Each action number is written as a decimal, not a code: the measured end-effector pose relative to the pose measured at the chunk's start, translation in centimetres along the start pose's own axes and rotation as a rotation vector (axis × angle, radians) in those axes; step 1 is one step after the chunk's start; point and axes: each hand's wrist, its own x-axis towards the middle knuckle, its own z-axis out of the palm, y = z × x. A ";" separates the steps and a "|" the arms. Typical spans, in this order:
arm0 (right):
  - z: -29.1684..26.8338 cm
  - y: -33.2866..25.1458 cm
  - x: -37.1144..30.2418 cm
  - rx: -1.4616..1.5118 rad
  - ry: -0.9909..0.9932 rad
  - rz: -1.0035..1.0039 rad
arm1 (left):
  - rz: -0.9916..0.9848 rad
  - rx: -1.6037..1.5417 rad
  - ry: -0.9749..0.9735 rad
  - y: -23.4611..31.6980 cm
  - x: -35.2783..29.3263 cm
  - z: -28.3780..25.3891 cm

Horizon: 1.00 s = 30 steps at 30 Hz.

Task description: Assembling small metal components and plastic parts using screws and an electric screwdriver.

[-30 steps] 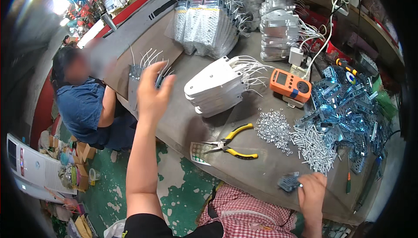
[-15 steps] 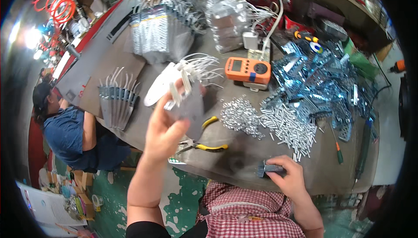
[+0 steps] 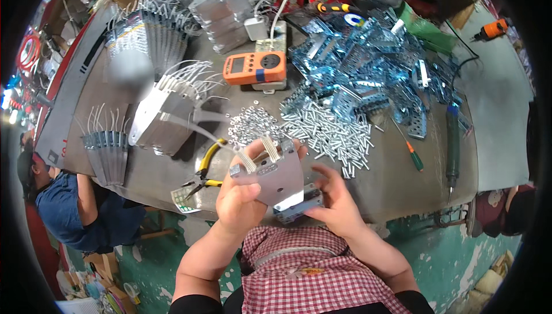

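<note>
My left hand (image 3: 237,203) is closed on a grey metal plate (image 3: 280,177) with pale wire leads at its upper edge, thumb on its face. At the plate's lower edge my right hand (image 3: 340,206) grips a small blue-grey metal bracket (image 3: 300,206). Plate and bracket overlap in view; whether they are joined I cannot tell. Left of them stands a stack of similar grey plates (image 3: 167,115) with white wires. Beyond my hands lie piles of small metal nuts (image 3: 253,124) and silvery screws (image 3: 336,141).
Yellow-handled pliers (image 3: 206,164) lie left of my hands. An orange meter (image 3: 255,68) sits at the back, before a heap of bluish metal brackets (image 3: 368,61). At right are a green-handled screwdriver (image 3: 414,156) and a dark pen-shaped tool (image 3: 453,147). A co-worker (image 3: 80,205) sits at left.
My left hand has brought the plate away from the stack toward me. My right hand has moved the bracket up to its lower edge. The whole view has shifted.
</note>
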 end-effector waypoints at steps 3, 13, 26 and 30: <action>-0.4 0.5 -0.3 -0.205 -0.047 -0.003 | -0.004 0.108 -0.090 -1.0 -0.8 -0.4; -2.3 -0.6 -0.6 -0.408 -0.093 -0.285 | 0.218 0.729 -0.339 -3.5 -2.3 -2.1; -2.0 -2.2 -1.7 -0.265 -0.044 -0.487 | -0.097 0.993 -0.347 -5.1 -2.3 -1.9; -4.1 -3.6 -2.0 -0.684 0.141 -0.518 | -0.333 0.719 -0.239 -4.8 -5.1 -3.8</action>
